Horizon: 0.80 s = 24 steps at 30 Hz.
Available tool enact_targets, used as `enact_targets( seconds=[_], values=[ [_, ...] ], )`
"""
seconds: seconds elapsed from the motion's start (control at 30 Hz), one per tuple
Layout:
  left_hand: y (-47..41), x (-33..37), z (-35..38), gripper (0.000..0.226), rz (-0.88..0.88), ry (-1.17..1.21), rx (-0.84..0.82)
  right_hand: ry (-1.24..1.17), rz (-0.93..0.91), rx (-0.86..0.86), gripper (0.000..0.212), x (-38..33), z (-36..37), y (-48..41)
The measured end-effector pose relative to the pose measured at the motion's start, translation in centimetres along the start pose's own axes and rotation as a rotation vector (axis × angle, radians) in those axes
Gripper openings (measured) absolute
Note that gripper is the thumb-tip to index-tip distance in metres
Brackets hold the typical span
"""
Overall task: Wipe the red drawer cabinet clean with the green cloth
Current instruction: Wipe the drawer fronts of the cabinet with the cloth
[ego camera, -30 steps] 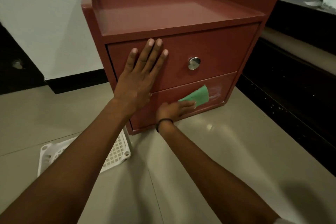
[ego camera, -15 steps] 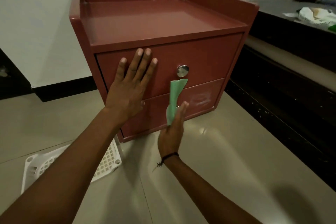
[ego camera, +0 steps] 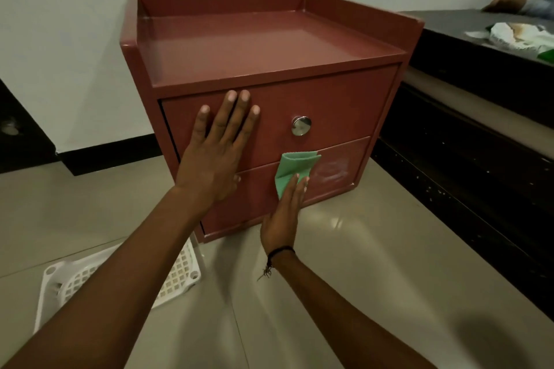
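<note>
Beige floor (ego camera: pixel 359 263) bears red cabinet (ego camera: pixel 344 99); left hand (ego camera: pixel 215 156) stays flat, right hand (ego camera: pixel 283 219) presses green cloth (ego camera: pixel 295 166) back on.

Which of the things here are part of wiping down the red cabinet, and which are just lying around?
Part of the job: red cabinet; green cloth; right hand, pressing the cloth on the lower drawer; left hand, flat on the upper drawer.
Just lying about: white basket on the floor; crumpled bag on the dark bench.
</note>
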<state>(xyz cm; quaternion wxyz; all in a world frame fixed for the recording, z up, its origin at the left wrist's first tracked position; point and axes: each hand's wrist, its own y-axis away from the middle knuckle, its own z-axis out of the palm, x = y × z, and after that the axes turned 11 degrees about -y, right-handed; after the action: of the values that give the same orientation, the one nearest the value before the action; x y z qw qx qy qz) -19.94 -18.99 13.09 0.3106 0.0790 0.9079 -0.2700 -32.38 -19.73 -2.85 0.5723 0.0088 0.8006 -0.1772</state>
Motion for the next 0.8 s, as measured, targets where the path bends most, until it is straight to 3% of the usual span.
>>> enact_targets(
  seconds=[0.13,0.3,0.47,0.57,0.67,0.8],
  values=[
    [0.0,0.1,0.1,0.135,-0.004,0.002,0.006,-0.098,0.176,0.063,0.093,0.0,-1.4,-4.6],
    [0.0,-0.3,-0.1,0.135,0.018,0.027,0.028,-0.224,0.263,0.139,0.084,0.5,-3.5,-8.2],
    [0.3,-0.7,-0.3,0.133,0.017,0.054,0.042,-0.041,0.487,0.322,0.073,1.8,-8.4,-14.9],
    [0.1,-0.3,-0.3,0.132,-0.002,0.085,0.058,0.022,0.342,0.278,0.083,1.5,-7.0,-11.7],
    [-0.2,0.6,0.4,0.127,-0.039,0.103,0.1,-0.152,0.05,0.059,0.098,1.9,-3.0,-2.9],
    [-0.6,1.6,1.0,0.114,-0.094,0.129,0.133,-0.125,0.01,-0.035,0.099,3.7,-2.5,-0.9]
  ],
)
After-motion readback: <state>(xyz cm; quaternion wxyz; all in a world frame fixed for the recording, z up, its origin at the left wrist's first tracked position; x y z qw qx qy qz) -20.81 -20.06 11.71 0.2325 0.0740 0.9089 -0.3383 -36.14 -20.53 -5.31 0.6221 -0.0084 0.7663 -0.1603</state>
